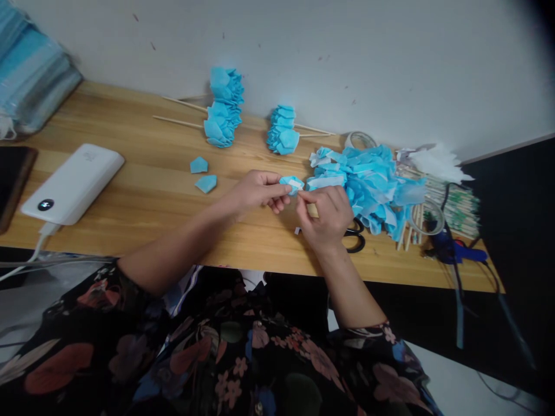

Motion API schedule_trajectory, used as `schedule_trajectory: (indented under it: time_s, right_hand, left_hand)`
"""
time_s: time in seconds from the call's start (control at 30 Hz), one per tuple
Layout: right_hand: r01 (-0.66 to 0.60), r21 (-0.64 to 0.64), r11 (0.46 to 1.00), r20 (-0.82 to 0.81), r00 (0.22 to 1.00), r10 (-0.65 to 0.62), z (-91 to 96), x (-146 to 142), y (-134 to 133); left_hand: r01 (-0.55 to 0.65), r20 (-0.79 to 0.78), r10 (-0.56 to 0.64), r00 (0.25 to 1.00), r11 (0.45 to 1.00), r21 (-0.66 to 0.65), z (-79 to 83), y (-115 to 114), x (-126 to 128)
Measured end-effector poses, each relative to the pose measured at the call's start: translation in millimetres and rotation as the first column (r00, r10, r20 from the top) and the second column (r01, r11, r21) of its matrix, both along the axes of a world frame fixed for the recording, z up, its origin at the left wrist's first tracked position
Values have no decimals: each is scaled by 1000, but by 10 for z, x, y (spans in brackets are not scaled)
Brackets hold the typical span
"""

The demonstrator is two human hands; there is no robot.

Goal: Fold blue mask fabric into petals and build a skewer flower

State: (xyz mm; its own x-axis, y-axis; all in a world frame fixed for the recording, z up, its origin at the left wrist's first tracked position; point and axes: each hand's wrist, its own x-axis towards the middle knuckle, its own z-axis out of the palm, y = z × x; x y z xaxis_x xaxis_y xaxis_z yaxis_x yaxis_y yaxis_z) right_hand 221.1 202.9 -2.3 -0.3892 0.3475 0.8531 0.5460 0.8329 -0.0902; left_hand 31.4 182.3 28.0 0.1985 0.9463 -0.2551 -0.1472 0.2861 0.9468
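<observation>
Nearest you, right of centre, the black-handled scissors (355, 233) lie partly under your right hand (327, 215). That hand's grip has thumb and forefinger drawn together just beyond; you cannot tell whether something thin sits between them. Your left hand (259, 190) has its grip pinching a small blue piece (286, 181) at the middle of the frame, above the desk (151, 216). The piece lies between the hands, at the left fingertips, and the right fingertips come to its lower right edge, so close that contact is hard to judge. Its white strip (295, 183) runs lengthwise toward the right grip, sloping slightly down to the right. The left hand is the nearer, as it bears the piece. Farther off, a blue heap (368, 173) spreads to the right; at upper centre, blue flowers (223, 124) on sticks lie near the wall.
</observation>
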Motion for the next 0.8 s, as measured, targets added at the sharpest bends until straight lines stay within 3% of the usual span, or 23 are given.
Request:
schedule_trajectory:
  time_s: [0.4, 0.6, 0.7, 0.8]
  right_hand:
    - [-37, -99, 994, -16, 999, 36, -17, -2, 12]
    - [-116, -182, 976, -17, 993, 115, -6, 43, -20]
    - [-104, -352, 930, -183, 982, 41, -44, 53, -4]
    - [-182, -541, 821, -305, 952, 10, -108, 56, 52]
  left_hand:
    - [18, -73, -15, 997, 999, 41, -3, 4, 8]
    - [-40, 3, 40, 999, 999, 11, -82, 31, -7]
    - [-40, 27, 41, 999, 999, -13, -83, 36, -3]
    - [-19, 22, 20, 1000, 1000, -20, -51, 26, 6]
